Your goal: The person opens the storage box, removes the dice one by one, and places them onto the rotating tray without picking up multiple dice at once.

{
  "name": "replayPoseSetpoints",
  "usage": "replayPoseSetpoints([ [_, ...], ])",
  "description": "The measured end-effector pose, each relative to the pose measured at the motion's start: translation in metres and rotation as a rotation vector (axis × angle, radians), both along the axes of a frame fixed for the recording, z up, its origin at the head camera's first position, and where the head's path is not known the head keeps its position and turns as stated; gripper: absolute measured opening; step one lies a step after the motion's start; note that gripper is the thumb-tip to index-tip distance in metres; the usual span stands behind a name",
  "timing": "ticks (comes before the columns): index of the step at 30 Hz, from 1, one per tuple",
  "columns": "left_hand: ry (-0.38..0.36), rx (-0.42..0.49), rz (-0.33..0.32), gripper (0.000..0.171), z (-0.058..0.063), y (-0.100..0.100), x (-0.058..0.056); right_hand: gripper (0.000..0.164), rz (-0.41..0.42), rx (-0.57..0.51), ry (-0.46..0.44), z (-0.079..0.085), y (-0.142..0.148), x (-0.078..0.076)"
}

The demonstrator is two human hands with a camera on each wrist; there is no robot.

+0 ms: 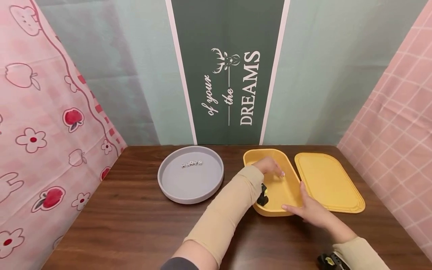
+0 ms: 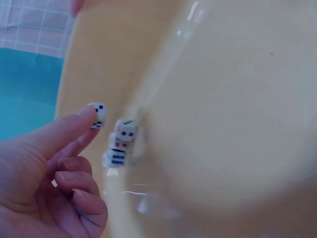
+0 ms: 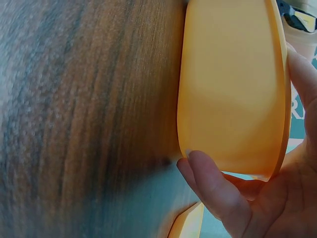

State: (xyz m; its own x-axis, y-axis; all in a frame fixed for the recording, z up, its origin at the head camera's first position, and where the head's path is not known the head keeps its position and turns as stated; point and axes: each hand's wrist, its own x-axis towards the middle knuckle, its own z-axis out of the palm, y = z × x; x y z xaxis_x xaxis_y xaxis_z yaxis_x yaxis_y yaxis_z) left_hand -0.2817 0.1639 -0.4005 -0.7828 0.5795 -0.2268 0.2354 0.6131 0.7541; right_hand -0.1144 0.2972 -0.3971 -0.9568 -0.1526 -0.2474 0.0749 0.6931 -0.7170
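My left hand [image 1: 267,165] reaches into a yellow rectangular box [image 1: 285,189]. Between its thumb and index finger it pinches a white die [image 2: 98,116] with dark pips, while its other fingers curl in. Several more dice [image 2: 119,144] lie clustered against the box's inner wall in the left wrist view; the head view mostly hides them behind the hand. At the box's near right corner, my right hand [image 1: 314,210] grips the box, its thumb at the near end and its fingers along the right side. A round grey tray [image 1: 190,185] to the left holds a short row of dice [image 1: 191,164].
A yellow lid [image 1: 327,183] lies flat just right of the box. Brown wooden tabletop [image 1: 128,221] extends in front and to the left. Behind stands a green printed curtain [image 1: 229,75], with pink patterned cloths [image 1: 395,112] on both sides.
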Motion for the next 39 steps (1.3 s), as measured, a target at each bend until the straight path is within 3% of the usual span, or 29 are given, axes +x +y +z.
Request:
replayPoseSetpoints([
  [6, 0.065, 0.018, -0.093, 0.014, 0.019, -0.004, -0.002, 0.116, -0.002, 0.019, -0.008, 0.003, 0.005, -0.002],
  [11, 0.089, 0.033, -0.122, 0.015, 0.023, -0.011, -0.003, 0.116, -0.005, 0.022, -0.026, 0.002, 0.008, 0.0],
  [18, 0.112, 0.021, -0.061, 0.015, 0.025, -0.022, -0.002, 0.115, 0.003, 0.026, -0.028, 0.001, 0.009, 0.002],
  [27, 0.065, 0.102, 0.038, 0.015, 0.033, -0.033, -0.004, 0.116, 0.007, 0.025, -0.039, 0.004, 0.011, 0.002],
  [39, 0.122, 0.08, 0.019, 0.018, 0.051, -0.055, -0.005, 0.115, -0.008, 0.011, -0.024, 0.002, 0.003, -0.001],
])
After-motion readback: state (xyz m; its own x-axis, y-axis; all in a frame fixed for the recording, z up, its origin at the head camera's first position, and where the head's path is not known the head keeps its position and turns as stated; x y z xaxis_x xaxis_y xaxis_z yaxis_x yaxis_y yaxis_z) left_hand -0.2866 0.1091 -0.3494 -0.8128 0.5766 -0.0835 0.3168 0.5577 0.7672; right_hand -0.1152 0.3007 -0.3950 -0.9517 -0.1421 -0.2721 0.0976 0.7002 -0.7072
